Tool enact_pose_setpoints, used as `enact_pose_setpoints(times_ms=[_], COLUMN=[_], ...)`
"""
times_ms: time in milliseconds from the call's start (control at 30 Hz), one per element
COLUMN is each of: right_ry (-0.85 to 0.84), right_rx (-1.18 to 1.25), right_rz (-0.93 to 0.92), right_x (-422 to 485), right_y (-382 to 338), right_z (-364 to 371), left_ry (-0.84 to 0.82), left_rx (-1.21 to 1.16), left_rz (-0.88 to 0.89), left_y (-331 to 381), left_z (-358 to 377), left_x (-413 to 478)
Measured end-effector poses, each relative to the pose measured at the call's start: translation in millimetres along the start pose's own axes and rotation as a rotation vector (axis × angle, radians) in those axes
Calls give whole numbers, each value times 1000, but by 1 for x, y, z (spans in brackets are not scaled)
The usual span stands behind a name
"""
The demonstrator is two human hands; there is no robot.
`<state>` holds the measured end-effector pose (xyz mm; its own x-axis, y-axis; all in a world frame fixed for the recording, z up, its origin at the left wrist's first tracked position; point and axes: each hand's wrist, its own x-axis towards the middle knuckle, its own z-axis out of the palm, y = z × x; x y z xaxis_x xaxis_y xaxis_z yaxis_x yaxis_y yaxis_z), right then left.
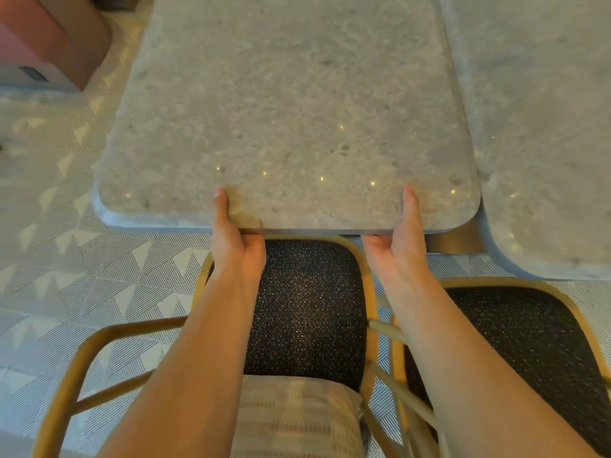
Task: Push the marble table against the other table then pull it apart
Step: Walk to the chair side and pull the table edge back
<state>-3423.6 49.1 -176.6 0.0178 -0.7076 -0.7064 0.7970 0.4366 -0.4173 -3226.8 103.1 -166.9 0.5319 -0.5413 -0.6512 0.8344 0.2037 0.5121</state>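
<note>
- Left hand [236, 246] clamps the near edge of the marble table [284, 110]: thumb on top, fingers curled under the lip.
- Right hand [398, 239] has the same hold on the same edge, further right; thumb flat on the slab, fingers hidden beneath.
- Marble table sits dead ahead, its right side running along the other table [542, 110]; edges look touching or nearly so up far, with a dark gap showing at the near rounded corners.
- Two chairs below: one chair [307, 312] under the arms, second chair [515, 335] to the right, both tucked near the tables.
- Progress, my read: tables look joined, so the push seems done or nearly done; the pull apart is left.
- Can't tell direction of force from a single frame.
</note>
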Motion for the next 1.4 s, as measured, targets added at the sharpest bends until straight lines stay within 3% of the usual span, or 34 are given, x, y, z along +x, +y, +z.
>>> enact_pose_setpoints(times_ms=[800,1400], right_ry=[-64,-83], right_rx=[-7,9], right_rz=[-49,-30], right_x=[-13,-21], right_y=[4,6], right_z=[-12,-23], left_ry=[-103,-63], left_rx=[-25,-29], left_rz=[41,62], left_y=[-7,-7], left_z=[-17,-24], left_x=[-9,-21])
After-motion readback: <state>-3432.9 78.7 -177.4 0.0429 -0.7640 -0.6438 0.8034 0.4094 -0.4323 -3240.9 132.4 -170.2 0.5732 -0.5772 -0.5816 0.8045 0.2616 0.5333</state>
